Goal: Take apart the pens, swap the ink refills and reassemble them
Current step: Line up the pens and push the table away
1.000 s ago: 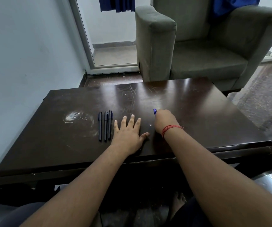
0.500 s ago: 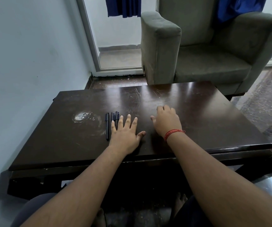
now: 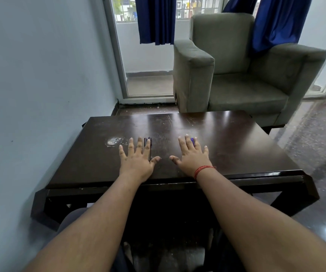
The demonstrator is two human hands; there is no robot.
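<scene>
Since the earlier frame the left hand (image 3: 136,161) has slid over the dark pens (image 3: 148,141); the right hand (image 3: 192,159) has flattened over the blue pen (image 3: 192,141). All fingers spread flat on the tabletop (image 3: 236,146); pens point away, beneath them.

Bare forearms, no sleeves

A thin red thread bracelet (image 3: 203,170) circles the wrist of the right hand (image 3: 192,157); the left hand (image 3: 136,160) wears nothing.

Grey armchair (image 3: 236,71) behind dark table (image 3: 227,138) — blue curtains (image 3: 155,20) beyond.
</scene>
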